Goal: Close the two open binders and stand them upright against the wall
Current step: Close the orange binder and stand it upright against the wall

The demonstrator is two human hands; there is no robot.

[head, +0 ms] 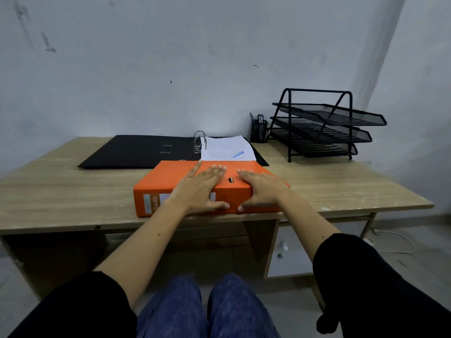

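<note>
Both hands, left hand [199, 185] and right hand [262, 187], lie flat and open on the closed orange binder [170, 181], thumbs over its spine, at the desk's [61, 191] near edge; beyond it, the black binder [136, 150] lies open.

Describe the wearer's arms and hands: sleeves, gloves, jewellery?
Both hands are bare: left hand, right hand. No gloves, rings, watch or bracelets visible. Black sleeves are pushed up past the elbows, leaving the forearms uncovered. No markings on the sleeves. Blue denim trousers show below.
</note>
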